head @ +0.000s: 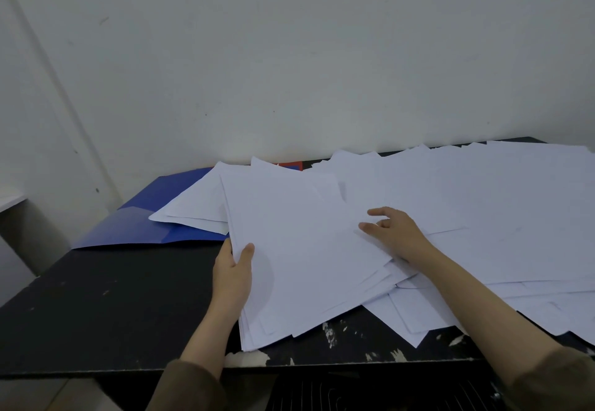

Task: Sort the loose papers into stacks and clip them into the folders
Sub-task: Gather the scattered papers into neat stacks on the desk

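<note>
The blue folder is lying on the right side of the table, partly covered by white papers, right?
Not quite. The head view shows the blue folder on the left side of the table, not the right. It is indeed partly covered by white papers.

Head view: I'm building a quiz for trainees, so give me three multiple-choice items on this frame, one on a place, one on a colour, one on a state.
1. Where does the blue folder lie?
A. on the table's left part, partly under papers
B. in the right hand
C. on the floor

2. What colour is the table top?
A. white
B. black
C. green

3. What is the left hand doing?
A. hanging idle
B. gripping the stack of sheets at its left edge
C. holding a clip

Answers: 1 A, sheets overlap its right side; 2 B, dark surface with chipped paint; 3 B, thumb on top, fingers beneath, while the right hand rests on the papers.
</note>
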